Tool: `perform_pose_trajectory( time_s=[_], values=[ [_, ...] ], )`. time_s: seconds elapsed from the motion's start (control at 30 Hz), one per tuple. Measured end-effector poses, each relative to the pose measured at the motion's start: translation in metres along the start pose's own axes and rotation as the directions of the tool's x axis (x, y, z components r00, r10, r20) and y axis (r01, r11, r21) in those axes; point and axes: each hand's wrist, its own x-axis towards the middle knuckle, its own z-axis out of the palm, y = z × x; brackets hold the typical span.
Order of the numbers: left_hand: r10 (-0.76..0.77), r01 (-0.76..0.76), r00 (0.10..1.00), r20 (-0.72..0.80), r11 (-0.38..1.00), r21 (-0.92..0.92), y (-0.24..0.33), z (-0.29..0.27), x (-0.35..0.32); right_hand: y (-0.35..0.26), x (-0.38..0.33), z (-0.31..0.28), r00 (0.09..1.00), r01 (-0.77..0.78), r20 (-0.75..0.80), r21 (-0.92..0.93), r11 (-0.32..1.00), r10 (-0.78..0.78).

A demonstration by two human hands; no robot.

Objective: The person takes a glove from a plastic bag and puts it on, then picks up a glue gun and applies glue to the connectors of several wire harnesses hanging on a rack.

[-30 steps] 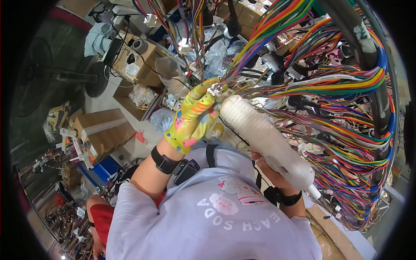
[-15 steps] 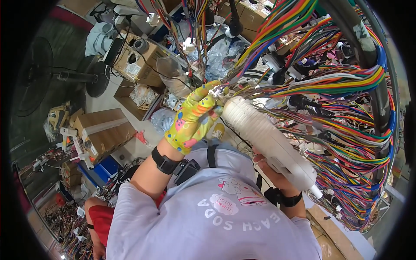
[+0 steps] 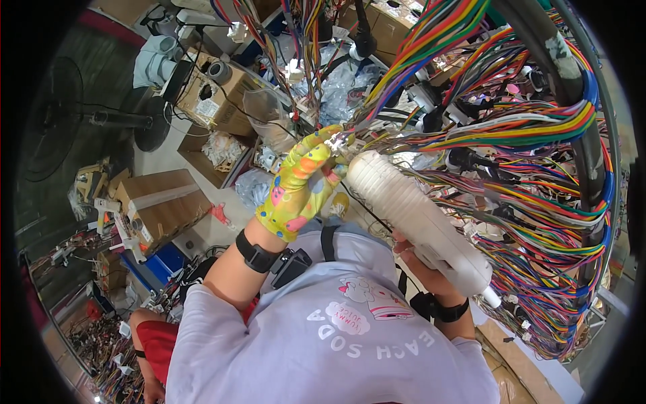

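My left hand, in a yellow glove with coloured spots, is closed at the end of a wire bundle. Thumb and fingers pinch a small white connector with thin wires running off it. My bare right hand is wrapped around a white barrel-shaped power tool from below, so most of its fingers are hidden. The tool's ribbed front end points up and left, close beside the gloved fingers; a white cord sleeve sticks out at its rear. Whether its tip touches the wires, I cannot tell.
Thick bundles of multicoloured wires hang over a dark curved metal bar on the right. Cardboard boxes stand at left, near a black fan. Clear plastic bags lie beyond my hands. Another person's red-clothed leg shows lower left.
Very little differs. The gloved left hand has shifted slightly at the connector, and the white tool stays almost in the same place.
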Motion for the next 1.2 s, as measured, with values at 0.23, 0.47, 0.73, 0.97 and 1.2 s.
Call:
perform_pose_trajectory(
  time_s=[0.23,0.47,0.73,0.97,1.2],
  values=[
    [0.008,-0.008,1.000,0.006,1.000,-0.015,-0.003,0.000,0.000,-0.006,0.005,0.001,0.995,-0.083,-0.021,0.281,0.956,0.093],
    [0.003,-0.002,0.999,0.035,1.000,-0.013,-0.001,0.001,-0.001,-0.001,0.000,0.000,1.000,0.002,0.013,-0.032,0.999,-0.001],
    [0.045,-0.047,0.996,0.074,0.999,0.026,-0.002,-0.005,0.003,-0.013,0.002,0.007,0.876,-0.322,0.085,0.836,0.444,0.475],
    [0.036,-0.036,0.998,0.051,0.999,-0.011,-0.002,-0.009,-0.001,-0.010,0.008,-0.003,0.999,-0.022,-0.040,0.166,0.986,0.029],
    [0.076,-0.074,0.995,0.067,0.997,-0.033,-0.002,-0.004,-0.002,-0.009,0.004,-0.003,1.000,-0.004,-0.014,0.132,0.991,0.006]
  ],
)
